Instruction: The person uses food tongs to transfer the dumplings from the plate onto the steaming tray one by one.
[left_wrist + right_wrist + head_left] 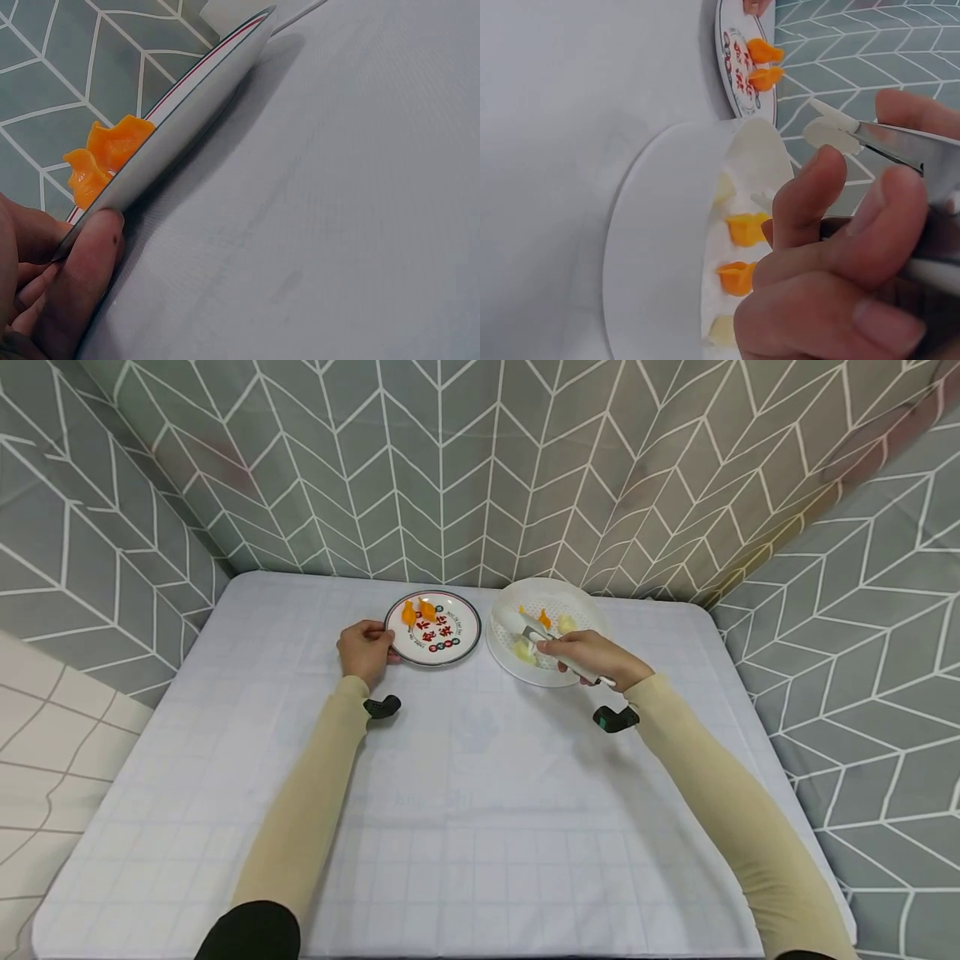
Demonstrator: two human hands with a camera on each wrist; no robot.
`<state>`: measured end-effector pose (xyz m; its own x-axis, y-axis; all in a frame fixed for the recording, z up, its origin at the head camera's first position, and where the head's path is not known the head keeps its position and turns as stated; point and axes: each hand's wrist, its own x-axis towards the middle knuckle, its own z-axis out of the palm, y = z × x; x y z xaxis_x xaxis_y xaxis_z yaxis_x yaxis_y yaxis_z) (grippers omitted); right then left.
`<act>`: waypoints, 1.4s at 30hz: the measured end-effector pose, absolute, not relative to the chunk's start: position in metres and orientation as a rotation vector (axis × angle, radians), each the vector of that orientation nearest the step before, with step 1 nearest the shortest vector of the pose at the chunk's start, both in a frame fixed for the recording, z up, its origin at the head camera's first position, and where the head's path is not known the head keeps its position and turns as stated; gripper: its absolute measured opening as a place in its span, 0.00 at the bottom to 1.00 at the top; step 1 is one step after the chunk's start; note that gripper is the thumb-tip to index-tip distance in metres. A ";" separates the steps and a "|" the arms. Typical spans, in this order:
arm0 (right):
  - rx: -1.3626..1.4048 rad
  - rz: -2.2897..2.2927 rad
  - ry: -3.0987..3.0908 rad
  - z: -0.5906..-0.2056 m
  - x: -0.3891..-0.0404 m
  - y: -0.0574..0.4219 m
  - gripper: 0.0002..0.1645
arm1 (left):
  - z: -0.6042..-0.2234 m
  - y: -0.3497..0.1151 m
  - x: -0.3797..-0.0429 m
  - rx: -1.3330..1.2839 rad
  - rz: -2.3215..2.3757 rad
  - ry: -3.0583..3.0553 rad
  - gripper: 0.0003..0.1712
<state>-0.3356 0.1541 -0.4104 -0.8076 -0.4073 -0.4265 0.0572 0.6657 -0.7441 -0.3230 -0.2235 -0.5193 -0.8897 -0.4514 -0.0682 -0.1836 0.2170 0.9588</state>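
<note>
My left hand (363,652) pinches the left rim of a white plate (467,635) with red printed characters and a dark edge band. Two orange dumplings (124,142) lie on the plate, near its far left side. My right hand (600,658) grips metal tongs (900,144) with white, rounded tips, held over a round white basket (656,232) with a perforated bottom. The tips stand slightly apart with no dumpling between them. Inside the basket are orange dumplings (739,277) and pale yellow dumplings (566,623), partly hidden by the hand and tongs.
The plate and basket stand side by side near the back edge of a table with a white cloth (465,793). Grey chevron-patterned curtains (465,468) rise behind and at both sides. A small black device (615,719) is worn at each wrist.
</note>
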 end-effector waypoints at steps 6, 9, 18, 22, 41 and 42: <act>-0.285 -1.083 2.323 -0.400 -0.338 0.150 0.42 | -0.516 -0.228 -0.324 0.581 -1.734 -2.244 0.15; -0.304 -1.072 2.379 -0.394 -0.337 0.143 0.41 | -0.515 -0.230 -0.324 0.557 -1.744 -2.224 0.14; -0.447 -0.829 2.666 -0.386 -0.332 0.095 0.47 | -0.513 -0.235 -0.320 0.555 -1.749 -2.224 0.14; -0.529 -0.730 2.759 -0.391 -0.331 0.072 0.42 | -0.514 -0.234 -0.319 0.579 -1.742 -2.235 0.14; -0.575 -0.525 2.781 -0.420 -0.339 0.020 0.41 | -0.518 -0.224 -0.315 0.544 -1.791 -2.214 0.15; -0.580 -0.529 2.781 -0.420 -0.339 0.018 0.41 | -0.518 -0.224 -0.315 0.546 -1.788 -2.216 0.14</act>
<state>-0.3388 0.0182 -0.4204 -0.8891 -0.4258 -0.1677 -0.3345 0.8547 -0.3969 -0.3152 -0.2244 -0.5181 -0.9008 -0.4318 -0.0450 -0.1353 0.1806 0.9742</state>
